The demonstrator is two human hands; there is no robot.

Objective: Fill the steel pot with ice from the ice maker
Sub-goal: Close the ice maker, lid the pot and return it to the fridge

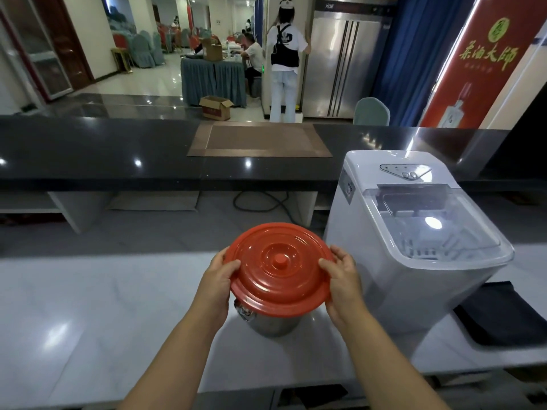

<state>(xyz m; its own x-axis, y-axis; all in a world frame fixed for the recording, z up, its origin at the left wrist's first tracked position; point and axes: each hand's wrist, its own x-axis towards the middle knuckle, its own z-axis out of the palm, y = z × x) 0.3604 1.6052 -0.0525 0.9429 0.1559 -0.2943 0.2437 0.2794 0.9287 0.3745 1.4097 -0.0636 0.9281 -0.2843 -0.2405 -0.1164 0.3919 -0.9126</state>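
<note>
A steel pot (270, 322) stands on the white counter (88, 306), mostly hidden under a round red lid (279, 266). My left hand (219, 279) grips the lid's left rim and my right hand (343, 279) grips its right rim. The lid is tilted, and whether it rests on the pot or sits just above it is unclear. Right of the pot stands the white ice maker (414, 232) with its clear top cover down; a basket shows through the cover.
A black cloth (503, 315) lies on the counter right of the ice maker. Beyond is a dark raised bar top (118, 149) with a brown mat (259, 139). A person (285, 60) stands at a steel fridge (340, 66) in the background.
</note>
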